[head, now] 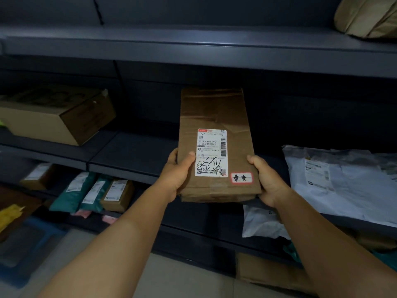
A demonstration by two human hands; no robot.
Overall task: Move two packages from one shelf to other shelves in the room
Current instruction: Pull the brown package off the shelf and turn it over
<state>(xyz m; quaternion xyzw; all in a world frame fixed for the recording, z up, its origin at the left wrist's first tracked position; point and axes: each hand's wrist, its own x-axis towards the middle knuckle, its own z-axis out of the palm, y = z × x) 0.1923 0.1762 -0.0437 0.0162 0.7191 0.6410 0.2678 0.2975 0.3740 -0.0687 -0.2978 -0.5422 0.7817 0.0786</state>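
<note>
Both hands, left [175, 175] and right [268, 181], clamp parcel [214, 125] over shelf [133, 153]. Carton [55, 117] at 9 o'clock, mailer [343, 181] at 3. Lower shelf dim, labels unreadable.

The package [217, 145] lies lengthwise over the front edge of the middle shelf [129, 153], with the left hand [176, 175] on its left side and the right hand [268, 179] on its right. A carton [58, 115] stands on the same shelf far to the left, a mailer bag [343, 181] just to the right. Small parcels [92, 192] stand on the lower shelf, below left.
</note>
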